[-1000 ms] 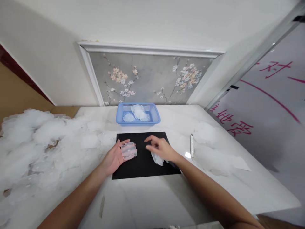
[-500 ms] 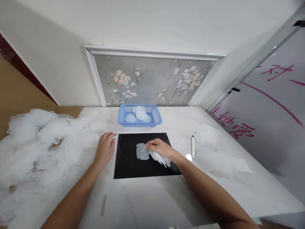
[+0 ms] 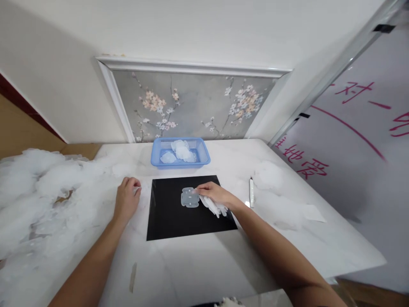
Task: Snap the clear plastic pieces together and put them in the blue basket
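Note:
My right hand (image 3: 216, 194) is closed around a bunch of thin translucent plastic pieces (image 3: 214, 207) above the black mat (image 3: 172, 226). Its fingertips meet the edge of one flat translucent plastic piece (image 3: 189, 198), roughly square with notched corners, which shows against the black. Left of the mat, my left hand (image 3: 127, 199) is over the white tabletop with fingers curled in and pressed together. Something small and whitish shows at those fingertips, too little of it to name.
Behind the mat stands a blue plastic basket (image 3: 180, 165) holding several translucent pieces. A big heap of similar pieces (image 3: 64, 192) covers the left side. On the right lie a white pen-like cutter (image 3: 251, 194) and more translucent pieces (image 3: 281, 211).
My left hand has drawn away from the mat's edge to the left, and its fingers have curled in. My right hand stays by the flat piece. The camera view has turned slightly.

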`<state>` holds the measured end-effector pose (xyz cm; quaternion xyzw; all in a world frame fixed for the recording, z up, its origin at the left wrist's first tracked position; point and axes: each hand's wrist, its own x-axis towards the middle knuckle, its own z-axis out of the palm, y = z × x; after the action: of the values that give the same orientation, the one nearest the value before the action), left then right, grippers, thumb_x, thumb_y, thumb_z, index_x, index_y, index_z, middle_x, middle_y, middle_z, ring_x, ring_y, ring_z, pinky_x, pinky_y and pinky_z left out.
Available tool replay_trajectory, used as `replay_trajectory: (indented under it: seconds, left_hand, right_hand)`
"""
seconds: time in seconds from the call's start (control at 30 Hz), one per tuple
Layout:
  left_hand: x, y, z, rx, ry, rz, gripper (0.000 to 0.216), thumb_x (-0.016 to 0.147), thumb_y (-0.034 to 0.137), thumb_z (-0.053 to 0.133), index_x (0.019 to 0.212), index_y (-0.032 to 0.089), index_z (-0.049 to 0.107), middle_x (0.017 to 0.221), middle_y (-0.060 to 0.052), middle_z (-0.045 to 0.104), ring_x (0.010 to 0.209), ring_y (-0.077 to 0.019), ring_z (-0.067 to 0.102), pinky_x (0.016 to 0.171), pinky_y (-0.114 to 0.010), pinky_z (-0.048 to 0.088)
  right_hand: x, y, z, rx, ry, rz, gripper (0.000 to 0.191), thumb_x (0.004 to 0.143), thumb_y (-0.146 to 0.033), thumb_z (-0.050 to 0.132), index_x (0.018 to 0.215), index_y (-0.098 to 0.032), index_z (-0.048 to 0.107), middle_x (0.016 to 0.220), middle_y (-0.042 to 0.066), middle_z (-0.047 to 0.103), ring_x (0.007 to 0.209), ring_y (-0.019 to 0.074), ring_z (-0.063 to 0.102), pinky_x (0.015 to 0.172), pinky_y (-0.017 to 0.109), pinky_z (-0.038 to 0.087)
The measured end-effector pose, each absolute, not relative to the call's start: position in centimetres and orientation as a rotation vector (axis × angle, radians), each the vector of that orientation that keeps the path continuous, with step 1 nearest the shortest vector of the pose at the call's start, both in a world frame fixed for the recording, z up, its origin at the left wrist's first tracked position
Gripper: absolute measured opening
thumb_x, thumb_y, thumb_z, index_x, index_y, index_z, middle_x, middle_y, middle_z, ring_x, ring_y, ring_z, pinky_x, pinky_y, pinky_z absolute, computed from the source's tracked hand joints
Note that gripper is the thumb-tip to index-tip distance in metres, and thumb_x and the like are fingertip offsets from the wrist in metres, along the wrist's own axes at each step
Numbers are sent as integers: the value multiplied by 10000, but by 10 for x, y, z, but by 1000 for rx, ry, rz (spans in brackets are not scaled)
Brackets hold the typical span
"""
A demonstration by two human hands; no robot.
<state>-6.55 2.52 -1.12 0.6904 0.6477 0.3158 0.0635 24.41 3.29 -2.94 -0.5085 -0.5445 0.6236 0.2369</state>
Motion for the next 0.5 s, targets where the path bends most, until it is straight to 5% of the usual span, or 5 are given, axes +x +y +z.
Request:
replay_trajectory:
  seconds: [0.1, 0.23, 0.37, 0.5]
  left_hand:
    - [-60, 20, -6, 1886, 1829, 1175, 44, 770, 219, 553, 797, 228, 518, 792, -9, 505, 769, -194, 537, 767, -334, 441]
    - [-37, 6, -8, 1401, 1542, 1151, 306, 709, 370, 686, 956, 205, 610, 776, 6, 546, 692, -162, 543, 667, -302, 440]
    - [-13, -7, -18, 1055, 1278, 971, 351, 648, 461, 759, 763, 178, 587, 727, 5, 588, 667, -141, 560, 618, -269, 455]
    - [-5, -10, -24, 845, 1147, 963, 381, 625, 424, 802, 769, 187, 539, 735, 14, 615, 722, -150, 622, 700, -293, 517]
  right_hand:
    - [243, 32, -28, -1389, -1461, 1699, 273, 725, -399, 657, 776, -134, 695, 535, -25, 534, 453, 84, 422, 453, 223, 293]
    - [241, 31, -28, -1405, -1450, 1655, 274, 726, -397, 662, 786, -131, 688, 568, -12, 551, 481, 92, 447, 467, 223, 324]
    - [240, 32, -31, -1385, -1514, 1516, 281, 724, -427, 654, 730, -146, 653, 584, -13, 532, 523, 96, 438, 496, 221, 333]
    - [240, 32, -34, -1316, -1571, 1376, 363, 745, -499, 617, 623, -176, 505, 555, -39, 442, 530, 90, 385, 507, 223, 302]
